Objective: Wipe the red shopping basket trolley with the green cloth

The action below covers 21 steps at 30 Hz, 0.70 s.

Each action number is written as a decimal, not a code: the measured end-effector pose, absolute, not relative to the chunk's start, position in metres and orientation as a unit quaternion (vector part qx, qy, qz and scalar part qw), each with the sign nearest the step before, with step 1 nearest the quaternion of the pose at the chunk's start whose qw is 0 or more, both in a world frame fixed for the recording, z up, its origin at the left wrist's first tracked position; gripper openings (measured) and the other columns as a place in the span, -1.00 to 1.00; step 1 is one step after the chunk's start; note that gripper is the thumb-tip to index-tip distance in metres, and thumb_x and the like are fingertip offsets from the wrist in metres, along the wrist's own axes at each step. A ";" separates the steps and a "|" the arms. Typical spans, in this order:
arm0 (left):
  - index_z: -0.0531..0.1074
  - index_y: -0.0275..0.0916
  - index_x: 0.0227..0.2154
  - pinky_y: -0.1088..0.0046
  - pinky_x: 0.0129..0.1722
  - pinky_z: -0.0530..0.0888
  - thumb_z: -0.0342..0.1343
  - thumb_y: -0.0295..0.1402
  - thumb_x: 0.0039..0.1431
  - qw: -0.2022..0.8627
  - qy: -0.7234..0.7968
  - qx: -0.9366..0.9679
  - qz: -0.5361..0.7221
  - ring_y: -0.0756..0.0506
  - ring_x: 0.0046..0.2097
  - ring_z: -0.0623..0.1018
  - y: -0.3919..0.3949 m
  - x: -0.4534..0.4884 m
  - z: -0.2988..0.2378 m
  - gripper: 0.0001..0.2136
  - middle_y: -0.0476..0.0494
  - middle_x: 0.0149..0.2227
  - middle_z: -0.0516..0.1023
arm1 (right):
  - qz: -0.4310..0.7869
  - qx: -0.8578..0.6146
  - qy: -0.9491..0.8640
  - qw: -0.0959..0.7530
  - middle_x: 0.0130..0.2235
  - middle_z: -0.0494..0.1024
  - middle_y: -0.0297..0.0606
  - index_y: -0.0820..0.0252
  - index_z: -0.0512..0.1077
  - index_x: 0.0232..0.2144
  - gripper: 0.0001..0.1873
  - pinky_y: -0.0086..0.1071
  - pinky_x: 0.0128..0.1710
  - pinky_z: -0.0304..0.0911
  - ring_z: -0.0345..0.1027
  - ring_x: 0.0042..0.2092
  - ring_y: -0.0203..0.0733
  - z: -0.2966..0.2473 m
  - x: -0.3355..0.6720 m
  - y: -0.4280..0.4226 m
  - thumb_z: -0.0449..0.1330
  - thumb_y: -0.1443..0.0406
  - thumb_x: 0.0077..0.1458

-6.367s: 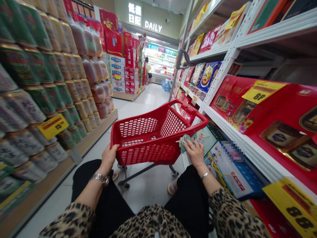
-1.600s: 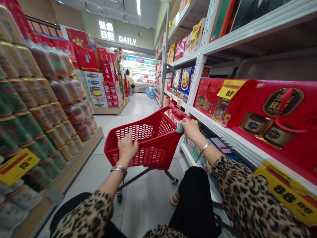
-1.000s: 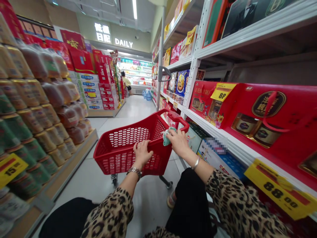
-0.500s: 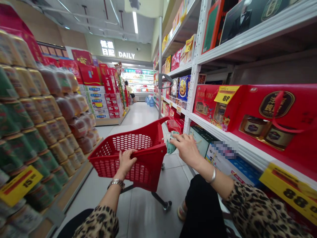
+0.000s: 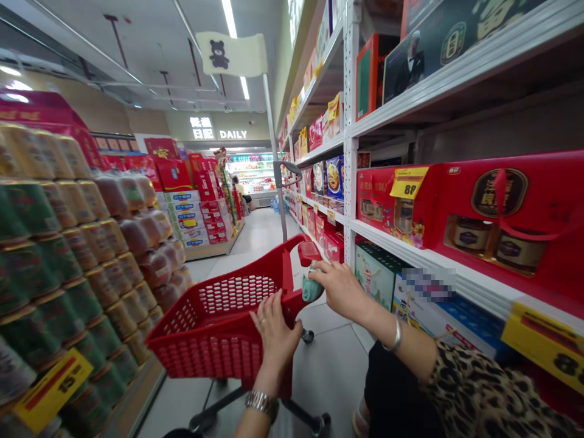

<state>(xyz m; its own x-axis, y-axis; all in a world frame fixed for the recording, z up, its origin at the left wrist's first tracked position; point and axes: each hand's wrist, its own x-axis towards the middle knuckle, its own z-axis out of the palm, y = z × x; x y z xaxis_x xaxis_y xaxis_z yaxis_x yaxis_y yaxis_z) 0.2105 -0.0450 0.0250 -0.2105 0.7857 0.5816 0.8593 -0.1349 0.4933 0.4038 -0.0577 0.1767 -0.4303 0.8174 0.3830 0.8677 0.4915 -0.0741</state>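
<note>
A red plastic shopping cart (image 5: 219,340) with a mesh basket on thin wheeled legs stands just ahead of me, angled to the left. My left hand (image 5: 276,337) lies over the cart's near rim, gripping it. My right hand (image 5: 340,292) presses a small teal cloth (image 5: 312,288) against the cart's upper rim, close to its red handle (image 5: 310,252). A metal wrist band shows on my left wrist and a thin bangle on my right. The cart's basket holds nothing that I can see.
Shelves of red gift boxes with yellow 88 tags (image 5: 409,182) line the right. Stacked cans and bottles with a yellow price tag (image 5: 52,389) line the left. A pole with a bear flag (image 5: 231,55) rises ahead. A person (image 5: 238,188) stands far down the tiled aisle.
The view has tilted up and swung right, bringing the bear flag into sight. The cart now angles further left, and my left hand has shifted along its rim. The cloth stays in my right hand.
</note>
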 end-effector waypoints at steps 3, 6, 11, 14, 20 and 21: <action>0.39 -0.17 0.10 -0.41 0.39 -0.09 0.22 -0.38 -0.02 0.024 -0.678 -0.597 -0.427 -0.42 0.31 0.30 -0.035 0.229 0.034 -0.46 -0.34 0.20 0.43 | -0.069 -0.514 -0.835 0.184 0.22 0.49 -0.21 0.01 0.55 0.06 -0.45 -0.20 -0.02 0.18 0.37 0.05 -0.04 0.175 0.407 -0.054 0.05 0.57 0.17; 0.42 -0.16 -0.01 -0.41 0.34 0.04 0.24 -0.40 -0.04 0.006 -0.689 -0.574 -0.441 -0.41 0.25 0.33 -0.025 0.231 0.037 -0.55 -0.29 0.10 0.45 | -0.061 -0.517 -0.833 0.188 0.20 0.49 -0.21 0.01 0.54 0.07 -0.45 -0.21 0.00 0.18 0.37 0.07 -0.05 0.174 0.410 -0.050 0.07 0.57 0.16; 0.42 -0.17 -0.07 -0.40 0.29 0.11 0.33 -0.36 -0.08 -0.008 -0.678 -0.584 -0.446 -0.41 0.21 0.34 -0.021 0.224 0.038 -0.55 -0.25 0.04 0.44 | -0.067 -0.516 -0.834 0.183 0.18 0.50 -0.21 0.02 0.54 0.05 -0.47 -0.24 -0.01 0.18 0.37 0.04 -0.07 0.178 0.409 -0.055 0.08 0.57 0.15; 0.43 -0.18 -0.09 -0.39 0.30 0.08 0.31 -0.38 -0.07 -0.011 -0.673 -0.598 -0.435 -0.39 0.17 0.38 -0.026 0.216 0.042 -0.59 -0.23 -0.01 0.46 | -0.072 -0.512 -0.836 0.186 0.17 0.51 -0.22 0.03 0.55 0.03 -0.47 -0.25 -0.05 0.18 0.37 0.02 -0.06 0.178 0.407 -0.063 0.07 0.57 0.14; 0.43 -0.17 -0.15 -0.32 0.31 0.15 0.28 -0.33 -0.09 -0.021 -0.653 -0.626 -0.425 -0.36 0.13 0.43 -0.037 0.194 0.047 -0.63 -0.18 -0.06 0.49 | -0.066 -0.477 -0.850 0.214 0.17 0.52 -0.23 0.01 0.55 0.02 -0.49 -0.23 -0.05 0.19 0.37 -0.03 -0.07 0.174 0.402 -0.076 0.10 0.56 0.14; 0.43 -0.17 -0.15 -0.33 0.31 0.14 0.27 -0.31 -0.10 -0.023 -0.651 -0.629 -0.425 -0.37 0.13 0.44 -0.038 0.190 0.047 -0.62 -0.18 -0.06 0.50 | -0.061 -0.472 -0.853 0.216 0.18 0.51 -0.24 0.01 0.54 0.02 -0.49 -0.22 -0.05 0.19 0.36 -0.02 -0.07 0.173 0.401 -0.079 0.11 0.56 0.14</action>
<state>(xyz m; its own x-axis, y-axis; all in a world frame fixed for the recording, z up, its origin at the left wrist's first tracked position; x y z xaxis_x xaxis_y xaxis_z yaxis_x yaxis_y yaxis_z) 0.1896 -0.0383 0.0472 -0.2083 0.8379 0.5045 0.7990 -0.1518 0.5819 0.4008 -0.0786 0.1730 -0.4615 0.7785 0.4253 0.8313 0.5469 -0.0990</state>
